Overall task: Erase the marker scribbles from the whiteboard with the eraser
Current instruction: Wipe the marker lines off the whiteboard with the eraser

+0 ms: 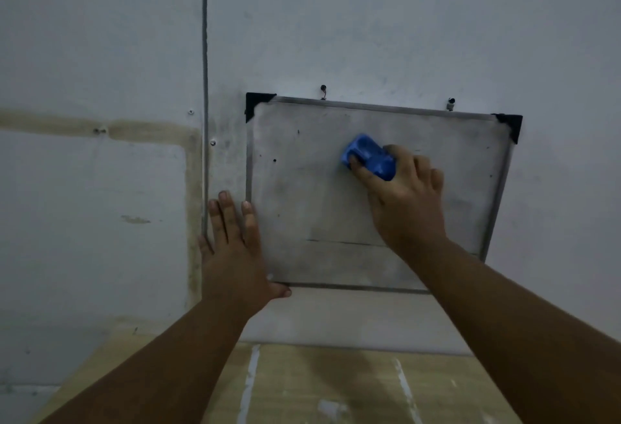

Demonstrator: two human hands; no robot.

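Blue plastic eraser (369, 156) sat high on the whiteboard (312, 201), just right of centre, and the right hand (408, 198) had its grip clamped round it, thumb hooked on the left side. It was held flat to the board, surely to keep the wiping face in contact. Left hand (232, 249) lay with its grip apart, fingers straight over the lower-left corner, likely steadying a board hung from two wall hooks (323, 90). Low down, a dark marker line (346, 243) was not yet wiped.

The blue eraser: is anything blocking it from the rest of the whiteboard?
Nothing visible. The right hand grips the eraser against the whiteboard; only the left hand, flat on the lower-left corner, covers a bit of it.
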